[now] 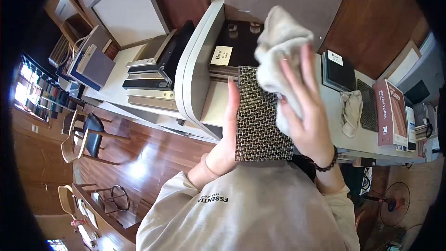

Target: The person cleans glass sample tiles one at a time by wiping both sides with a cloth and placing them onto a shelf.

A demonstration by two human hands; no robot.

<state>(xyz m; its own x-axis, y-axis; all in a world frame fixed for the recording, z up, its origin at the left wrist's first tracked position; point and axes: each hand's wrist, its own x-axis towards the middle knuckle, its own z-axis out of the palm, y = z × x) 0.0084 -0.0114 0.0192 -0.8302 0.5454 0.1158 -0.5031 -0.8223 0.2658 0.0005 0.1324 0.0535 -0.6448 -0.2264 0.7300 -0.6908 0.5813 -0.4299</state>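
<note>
A woven-pattern panel [260, 121], dark with light flecks, stands in front of my chest. My left hand [231, 123] holds it by its left edge, the thumb up along the side. A pale, crumpled cloth [278, 49] is in my right hand [306, 111], whose fingers press it near the panel's upper right edge. Part of the cloth hangs over the panel's right side. Behind the panel, a dark glossy sample [246, 42] with a white label lies on the shelf.
On the counter at the right are dark labelled samples [339, 72], a second cloth [351, 111], a mesh panel [367, 104] and a red veneer box [392, 114]. Stacked panels [151, 88] lie left of the curved divider [188, 69]. A chair [93, 135] stands lower left.
</note>
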